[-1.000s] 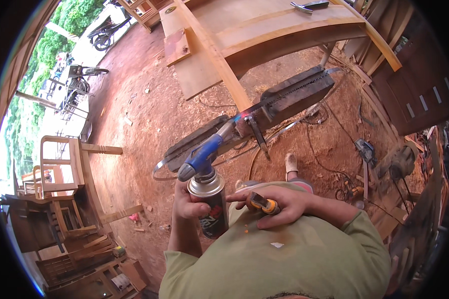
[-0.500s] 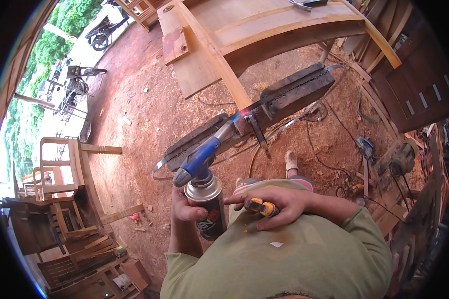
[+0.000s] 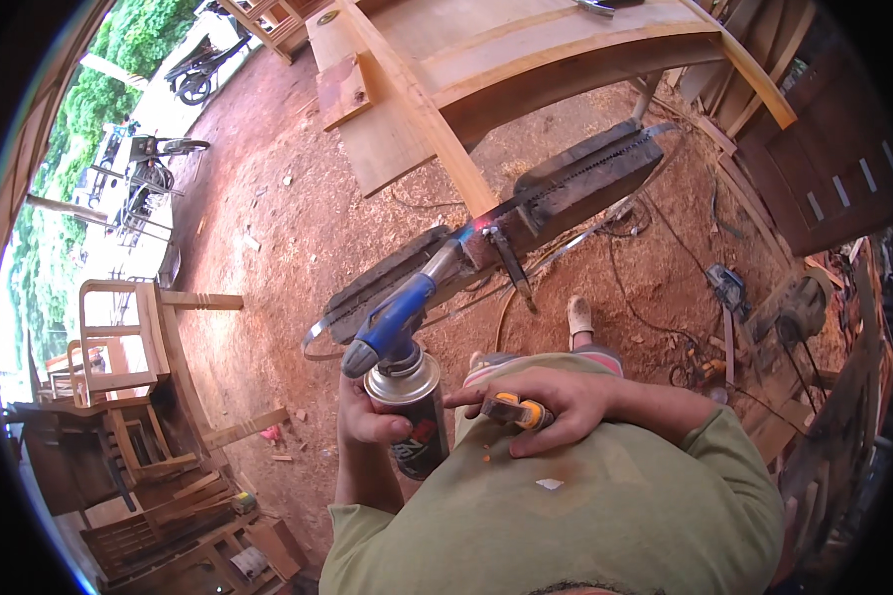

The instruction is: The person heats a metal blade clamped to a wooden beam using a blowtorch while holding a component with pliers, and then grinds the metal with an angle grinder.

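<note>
Head view shows the left hand (image 3: pixel 369 421) clenched around a gas canister (image 3: pixel 412 409) with a blue torch head (image 3: pixel 395 322), its flame meeting the dark blade (image 3: pixel 566 188) ahead. Just beside it, the right hand (image 3: pixel 546 405) grips an orange lighter (image 3: pixel 518 412) against the green shirt (image 3: pixel 585 516).

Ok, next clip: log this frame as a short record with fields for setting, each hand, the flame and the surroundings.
setting: open workshop with a red dirt floor
left hand: grips a gas canister topped by a blue torch head
right hand: holds a small orange and black lighter against the chest
flame: lit, aimed at a dark charred plank
surroundings: wooden chair frames at left, pale timber workpiece above
</note>
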### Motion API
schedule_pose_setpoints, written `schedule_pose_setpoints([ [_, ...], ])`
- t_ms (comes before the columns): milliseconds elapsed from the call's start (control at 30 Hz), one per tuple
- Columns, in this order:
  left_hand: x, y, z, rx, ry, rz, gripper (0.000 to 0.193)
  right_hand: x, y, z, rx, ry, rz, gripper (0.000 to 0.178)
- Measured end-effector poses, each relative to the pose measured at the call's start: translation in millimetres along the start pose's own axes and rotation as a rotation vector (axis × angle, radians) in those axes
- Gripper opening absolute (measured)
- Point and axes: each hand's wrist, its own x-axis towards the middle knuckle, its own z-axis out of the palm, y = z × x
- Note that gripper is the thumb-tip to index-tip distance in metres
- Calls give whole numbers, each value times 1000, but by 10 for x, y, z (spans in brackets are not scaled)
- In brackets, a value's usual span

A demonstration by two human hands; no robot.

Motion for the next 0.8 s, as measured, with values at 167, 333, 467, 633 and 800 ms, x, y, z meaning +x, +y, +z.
schedule_pose_setpoints([
  [167, -23, 8, -34, -1, 4, -21, 82, 31, -95, -22, -33, 3, 38, 61],
  [333, -74, -22, -112, 56, 77, 58, 83, -240, -46, -39, -14, 294, 65, 45],
  [467, -164, -4, -174, 39, 104, 19, 85, -610, 116, -75, 420, 650, 143, 47],
  [633, -265, -69, -390, -110, -40, -33, 101, -845, 21, -136, 334, 907, 151, 52],
  [800, -309, -86, -436, -68, -27, -50, 104, -894, -166, -124, 178, 1140, 224, 58],
])
